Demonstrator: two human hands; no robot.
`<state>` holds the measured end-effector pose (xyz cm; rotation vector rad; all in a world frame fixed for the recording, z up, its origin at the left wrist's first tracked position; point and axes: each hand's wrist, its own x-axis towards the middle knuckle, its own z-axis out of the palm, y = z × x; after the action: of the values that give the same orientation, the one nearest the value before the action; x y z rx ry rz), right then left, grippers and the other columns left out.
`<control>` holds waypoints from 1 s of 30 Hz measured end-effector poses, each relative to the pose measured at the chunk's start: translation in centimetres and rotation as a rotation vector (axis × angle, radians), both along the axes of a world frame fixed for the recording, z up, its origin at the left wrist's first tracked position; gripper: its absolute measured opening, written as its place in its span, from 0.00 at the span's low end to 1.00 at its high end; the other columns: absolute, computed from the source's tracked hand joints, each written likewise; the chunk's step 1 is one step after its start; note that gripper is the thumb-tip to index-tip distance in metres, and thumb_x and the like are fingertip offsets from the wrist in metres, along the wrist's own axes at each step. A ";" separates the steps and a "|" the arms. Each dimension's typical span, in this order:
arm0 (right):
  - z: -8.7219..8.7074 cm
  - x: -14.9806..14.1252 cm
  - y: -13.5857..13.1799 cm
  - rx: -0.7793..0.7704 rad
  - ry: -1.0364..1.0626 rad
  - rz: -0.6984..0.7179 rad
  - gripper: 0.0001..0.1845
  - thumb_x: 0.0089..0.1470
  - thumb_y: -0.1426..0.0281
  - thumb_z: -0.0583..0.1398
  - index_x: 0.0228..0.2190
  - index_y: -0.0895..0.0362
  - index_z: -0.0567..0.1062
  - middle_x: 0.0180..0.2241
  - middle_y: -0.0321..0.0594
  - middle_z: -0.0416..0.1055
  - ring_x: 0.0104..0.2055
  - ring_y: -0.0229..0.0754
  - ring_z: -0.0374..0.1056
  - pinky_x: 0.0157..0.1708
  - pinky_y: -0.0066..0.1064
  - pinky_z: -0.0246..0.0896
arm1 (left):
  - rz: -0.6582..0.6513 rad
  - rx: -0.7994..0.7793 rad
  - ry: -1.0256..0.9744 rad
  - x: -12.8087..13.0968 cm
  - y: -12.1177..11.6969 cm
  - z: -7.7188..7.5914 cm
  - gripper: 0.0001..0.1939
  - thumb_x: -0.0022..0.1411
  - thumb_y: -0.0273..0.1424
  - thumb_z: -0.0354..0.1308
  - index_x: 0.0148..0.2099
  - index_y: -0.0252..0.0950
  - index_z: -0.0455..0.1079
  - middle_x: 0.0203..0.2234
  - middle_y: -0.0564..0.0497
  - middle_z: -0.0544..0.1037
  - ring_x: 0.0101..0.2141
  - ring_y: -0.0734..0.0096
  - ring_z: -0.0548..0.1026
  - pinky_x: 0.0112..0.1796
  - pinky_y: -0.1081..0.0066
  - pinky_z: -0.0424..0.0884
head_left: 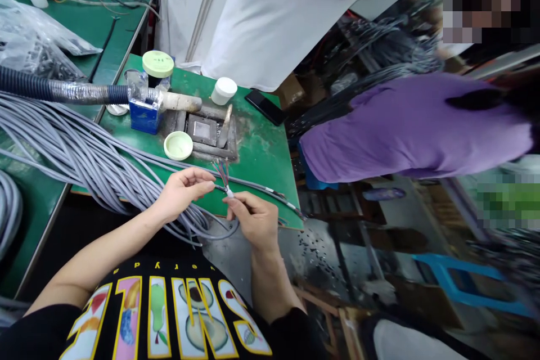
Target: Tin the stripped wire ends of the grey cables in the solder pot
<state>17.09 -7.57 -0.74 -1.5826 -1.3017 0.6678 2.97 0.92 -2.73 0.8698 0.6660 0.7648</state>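
My left hand (183, 191) pinches a grey cable near its stripped end, over the front edge of the green table (257, 146). Thin coloured wires (221, 170) fan out of that end, just above a white sleeve (229, 192). My right hand (253, 219) grips the same cable end (225, 188) at the white sleeve with thumb and fingertips. Both hands are close together, a few centimetres apart. A thick bundle of grey cables (80, 152) runs from the left across the table toward my hands.
On the table stand a metal fixture (208, 132), a blue block (144, 115), a pale green lid (178, 145), a lidded jar (157, 65), a white pot (223, 90) and a black phone (265, 107). A corrugated hose (63, 90) lies left. A person in purple (413, 124) bends at right.
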 end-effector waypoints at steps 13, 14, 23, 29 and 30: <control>1.9 0.4 1.5 -0.153 -0.074 0.142 0.15 0.47 0.56 0.64 0.28 0.55 0.75 0.16 0.31 0.68 0.19 0.36 0.63 0.23 0.28 0.58 | 0.116 0.019 -0.080 0.9 0.1 1.4 0.19 0.39 0.41 0.72 0.25 0.34 0.70 0.16 0.57 0.72 0.18 0.81 0.66 0.23 0.76 0.64; 2.2 0.4 1.8 -0.143 -0.063 0.154 0.16 0.48 0.55 0.62 0.29 0.55 0.74 0.16 0.30 0.67 0.19 0.36 0.63 0.22 0.28 0.58 | 0.133 0.036 -0.088 1.0 0.1 1.4 0.19 0.39 0.41 0.71 0.25 0.34 0.70 0.16 0.57 0.71 0.18 0.81 0.66 0.23 0.75 0.65; 3.1 -0.4 3.8 0.006 -0.049 0.066 0.14 0.54 0.57 0.58 0.26 0.54 0.71 0.18 0.31 0.64 0.18 0.34 0.60 0.21 0.28 0.56 | 0.186 0.208 -0.008 1.4 0.3 0.8 0.19 0.43 0.43 0.69 0.26 0.34 0.68 0.18 0.56 0.71 0.21 0.80 0.67 0.26 0.75 0.66; 2.8 1.6 6.9 0.019 -0.158 -0.003 0.13 0.51 0.63 0.58 0.19 0.55 0.67 0.15 0.29 0.57 0.18 0.32 0.52 0.20 0.27 0.47 | 0.208 0.393 0.148 0.1 0.8 -0.1 0.13 0.51 0.38 0.64 0.33 0.34 0.73 0.21 0.54 0.75 0.22 0.78 0.68 0.25 0.76 0.65; 2.5 2.3 8.0 0.010 -0.193 -0.013 0.15 0.50 0.63 0.58 0.17 0.55 0.65 0.15 0.29 0.54 0.18 0.32 0.50 0.20 0.27 0.45 | 0.220 0.469 0.217 -0.3 0.8 -0.4 0.11 0.52 0.36 0.63 0.34 0.34 0.74 0.22 0.53 0.75 0.22 0.78 0.68 0.24 0.76 0.64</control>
<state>19.41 0.47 1.78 -1.6784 -1.4315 0.5092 2.67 1.74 -3.16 1.3352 0.7975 1.0572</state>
